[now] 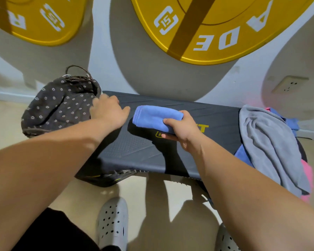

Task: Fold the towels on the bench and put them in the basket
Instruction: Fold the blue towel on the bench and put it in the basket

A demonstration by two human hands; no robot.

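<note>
Our right hand [181, 129] has the folded blue towel [156, 118] firmly gripped, thumb on top and fingers curled underneath, pinching it at its right end. The towel is a compact bundle over the middle of the dark bench [134, 147], and its shadow falls on the bench surface just below.

Over to our left hand [107, 113]: it's at the rim of the basket [58, 105], thumb splayed out toward the towel, fingertips against the dark flower-print lining. We can't tell whether those fingers are gripping the cloth or only resting on it. The basket sits right at the bench's left end.

At the right end a grey towel [266, 142] is draped in a loose heap, with blue and pink cloth [307, 171] showing under it.
</note>
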